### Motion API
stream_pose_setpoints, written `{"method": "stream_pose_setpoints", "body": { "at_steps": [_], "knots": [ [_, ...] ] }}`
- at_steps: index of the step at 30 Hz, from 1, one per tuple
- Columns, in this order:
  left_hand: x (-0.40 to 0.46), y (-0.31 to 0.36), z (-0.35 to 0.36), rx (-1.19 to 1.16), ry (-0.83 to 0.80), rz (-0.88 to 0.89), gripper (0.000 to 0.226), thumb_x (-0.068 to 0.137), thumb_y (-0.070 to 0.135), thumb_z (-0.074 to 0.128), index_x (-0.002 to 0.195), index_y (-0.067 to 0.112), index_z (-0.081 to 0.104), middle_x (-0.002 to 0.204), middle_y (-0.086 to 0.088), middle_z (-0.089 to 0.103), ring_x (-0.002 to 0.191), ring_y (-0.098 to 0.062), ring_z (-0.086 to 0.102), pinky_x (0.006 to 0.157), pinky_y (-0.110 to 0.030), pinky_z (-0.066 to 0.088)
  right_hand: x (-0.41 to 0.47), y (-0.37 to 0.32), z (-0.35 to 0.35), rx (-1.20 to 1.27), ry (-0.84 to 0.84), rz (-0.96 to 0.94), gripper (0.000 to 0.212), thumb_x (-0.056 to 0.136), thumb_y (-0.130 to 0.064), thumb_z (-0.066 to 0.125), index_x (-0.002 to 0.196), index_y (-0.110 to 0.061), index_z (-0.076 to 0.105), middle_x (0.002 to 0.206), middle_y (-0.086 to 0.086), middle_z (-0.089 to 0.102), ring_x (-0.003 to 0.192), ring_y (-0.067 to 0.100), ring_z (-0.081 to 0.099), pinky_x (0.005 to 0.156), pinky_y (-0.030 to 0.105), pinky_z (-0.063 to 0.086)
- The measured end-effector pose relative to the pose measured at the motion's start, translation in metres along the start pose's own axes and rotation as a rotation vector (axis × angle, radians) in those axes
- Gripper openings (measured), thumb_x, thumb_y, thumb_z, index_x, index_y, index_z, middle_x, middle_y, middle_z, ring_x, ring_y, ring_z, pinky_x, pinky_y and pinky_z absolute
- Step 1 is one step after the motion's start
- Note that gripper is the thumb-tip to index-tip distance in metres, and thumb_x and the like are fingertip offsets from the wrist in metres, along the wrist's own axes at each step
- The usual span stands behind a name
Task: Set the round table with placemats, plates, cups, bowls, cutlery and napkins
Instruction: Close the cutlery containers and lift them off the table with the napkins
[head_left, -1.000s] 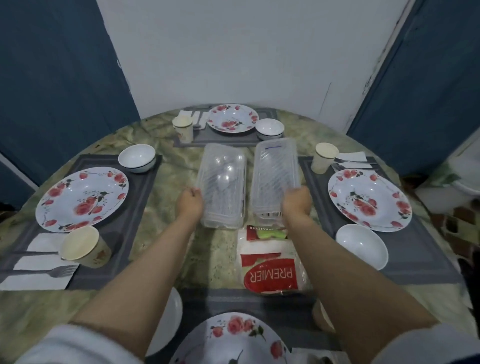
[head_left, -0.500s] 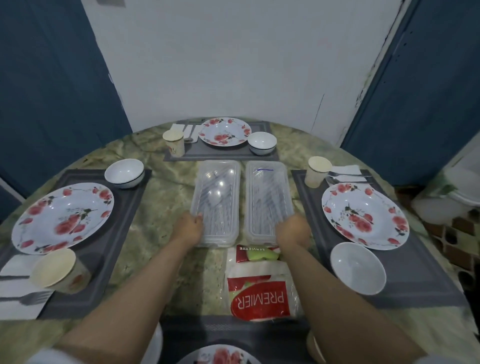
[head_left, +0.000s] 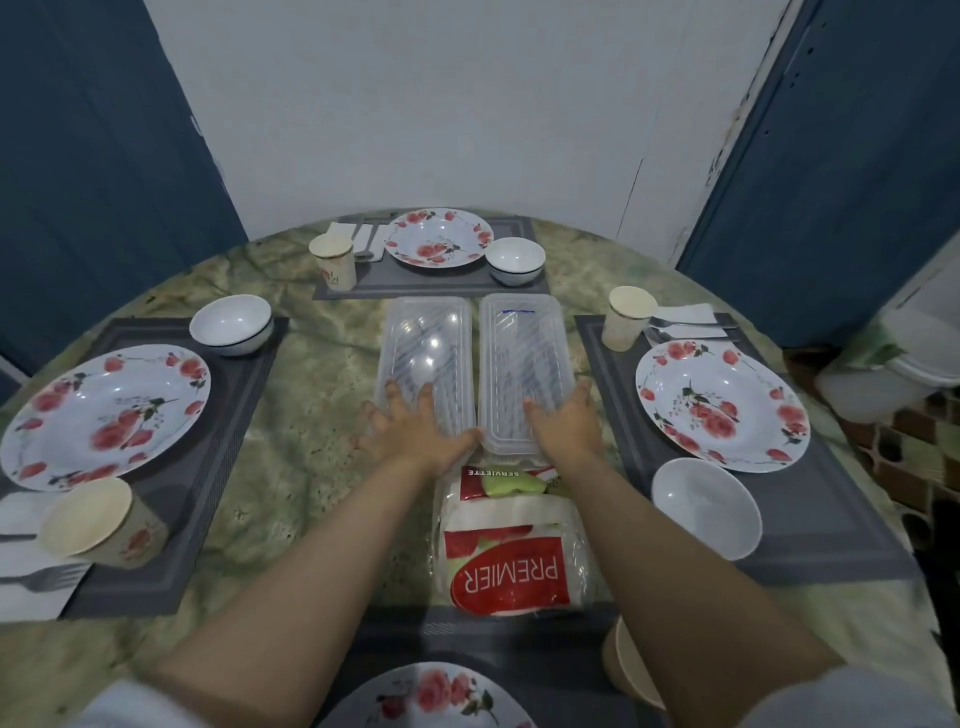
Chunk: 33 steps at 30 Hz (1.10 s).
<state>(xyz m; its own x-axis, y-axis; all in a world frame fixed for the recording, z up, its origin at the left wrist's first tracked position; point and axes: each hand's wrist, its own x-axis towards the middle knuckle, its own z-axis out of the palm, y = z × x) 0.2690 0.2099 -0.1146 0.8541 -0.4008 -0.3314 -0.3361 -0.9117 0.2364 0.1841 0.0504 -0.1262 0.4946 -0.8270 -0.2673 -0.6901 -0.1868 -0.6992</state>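
Hands are resting flat and spread, gripping nothing: the left hand (head_left: 415, 434) on the left clear plastic lidded cutlery box (head_left: 427, 358), the right hand (head_left: 566, 421) on its twin, the right clear plastic box (head_left: 522, 358). Both boxes are lying side by side mid-counter (head_left: 311, 415), long axes running straight away from the person, each hand covering its own box's near end.

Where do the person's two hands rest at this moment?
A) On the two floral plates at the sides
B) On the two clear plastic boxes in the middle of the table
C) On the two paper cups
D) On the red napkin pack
B: the left hand lies flat with spread fingers on the left clear box, and the right hand on the right clear box, both boxes flat on the table.
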Motion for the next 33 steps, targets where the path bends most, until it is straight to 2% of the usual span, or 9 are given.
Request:
{"method": "stream_pose_setpoints", "body": {
  "at_steps": [4, 8, 10, 13, 16, 20, 22, 26, 33],
  "knots": [
    [0.002, 0.002, -0.005, -0.034, -0.045, -0.011, 0.103, 0.076, 0.084, 0.041, 0.154, 0.036, -0.007, 0.159, -0.006, -0.028, 0.145, -0.046, -0.015, 0.111, -0.071, 0.008, 0.015, 0.001, -0.007, 0.098, -0.096, 0.03, 0.076, 0.076, -0.052, 0.073, 0.137, -0.016, 0.043, 0.134, 0.007, 0.056, 0.12, 0.033, 0.055, 0.1, 0.051, 0.047],
    [-0.001, 0.0, 0.0, -0.069, -0.005, 0.025, 0.093, 0.083, 0.079, 0.039, 0.154, 0.036, -0.002, 0.16, -0.005, -0.024, 0.145, -0.046, -0.012, 0.111, -0.069, 0.008, 0.01, 0.0, -0.006, 0.048, -0.092, 0.001, 0.091, 0.081, -0.054, 0.067, 0.151, -0.016, 0.021, 0.152, 0.013, 0.034, 0.135, 0.038, 0.04, 0.107, 0.057, 0.039],
    [0.001, -0.011, 0.002, -0.303, 0.151, 0.053, 0.075, 0.091, 0.064, 0.045, 0.153, 0.033, 0.018, 0.163, -0.004, -0.009, 0.148, -0.042, 0.002, 0.114, -0.063, 0.015, 0.009, 0.002, -0.006, 0.039, -0.104, -0.009, 0.093, 0.086, -0.051, 0.065, 0.154, -0.016, 0.012, 0.155, 0.014, 0.027, 0.139, 0.039, 0.033, 0.11, 0.056, 0.034],
    [0.006, -0.031, -0.001, -0.732, 0.276, -0.013, 0.066, 0.092, 0.038, 0.061, 0.148, 0.018, 0.034, 0.155, -0.012, 0.023, 0.139, -0.036, 0.033, 0.112, -0.051, 0.035, 0.011, 0.003, -0.008, 0.106, -0.119, -0.009, 0.092, 0.083, -0.052, 0.067, 0.152, -0.021, 0.017, 0.152, 0.011, 0.037, 0.135, 0.037, 0.04, 0.108, 0.056, 0.039],
    [0.001, -0.039, 0.007, -0.542, 0.194, 0.031, 0.08, 0.092, 0.049, 0.056, 0.154, 0.017, 0.017, 0.159, -0.008, 0.017, 0.144, -0.034, 0.025, 0.114, -0.053, 0.031, 0.004, 0.003, -0.009, -0.062, -0.104, -0.057, 0.088, 0.088, -0.058, 0.056, 0.154, -0.029, 0.005, 0.159, 0.012, 0.021, 0.142, 0.04, 0.026, 0.112, 0.059, 0.028],
    [-0.001, -0.026, 0.01, -0.085, 0.258, 0.026, 0.07, 0.101, 0.048, 0.034, 0.156, 0.016, 0.004, 0.163, -0.012, -0.009, 0.149, -0.034, -0.006, 0.12, -0.052, 0.004, -0.009, -0.009, -0.008, -0.628, 0.007, -0.339, 0.062, 0.102, -0.046, 0.03, 0.153, -0.04, -0.005, 0.162, 0.015, -0.008, 0.146, 0.043, 0.004, 0.114, 0.063, 0.011],
    [-0.003, -0.009, 0.006, -0.019, 0.228, 0.101, 0.064, 0.103, 0.042, 0.03, 0.156, 0.02, 0.003, 0.163, -0.015, -0.006, 0.149, -0.036, -0.007, 0.121, -0.051, 0.001, -0.012, -0.018, 0.001, -0.631, -0.058, -0.352, 0.061, 0.102, -0.044, 0.031, 0.153, -0.04, -0.002, 0.161, 0.015, -0.015, 0.146, 0.046, -0.003, 0.116, 0.062, 0.006],
    [0.002, 0.002, 0.005, 0.044, 0.016, 0.115, 0.072, 0.096, 0.064, 0.026, 0.155, 0.033, -0.002, 0.16, -0.015, -0.018, 0.145, -0.041, -0.021, 0.116, -0.052, -0.011, -0.015, -0.017, 0.014, -0.608, -0.182, -0.284, 0.077, 0.089, -0.075, 0.022, 0.153, -0.041, -0.005, 0.159, 0.014, -0.023, 0.143, 0.048, -0.018, 0.113, 0.064, -0.005],
    [0.007, -0.007, 0.003, 0.117, 0.037, 0.127, 0.077, 0.09, 0.075, 0.022, 0.153, 0.04, -0.003, 0.162, -0.01, -0.018, 0.147, -0.037, -0.018, 0.117, -0.051, -0.006, -0.02, -0.016, 0.014, -0.682, -0.154, -0.306, 0.078, 0.088, -0.077, 0.015, 0.152, -0.04, -0.008, 0.158, 0.017, -0.023, 0.142, 0.05, -0.017, 0.113, 0.067, 0.002]
  ]
}}
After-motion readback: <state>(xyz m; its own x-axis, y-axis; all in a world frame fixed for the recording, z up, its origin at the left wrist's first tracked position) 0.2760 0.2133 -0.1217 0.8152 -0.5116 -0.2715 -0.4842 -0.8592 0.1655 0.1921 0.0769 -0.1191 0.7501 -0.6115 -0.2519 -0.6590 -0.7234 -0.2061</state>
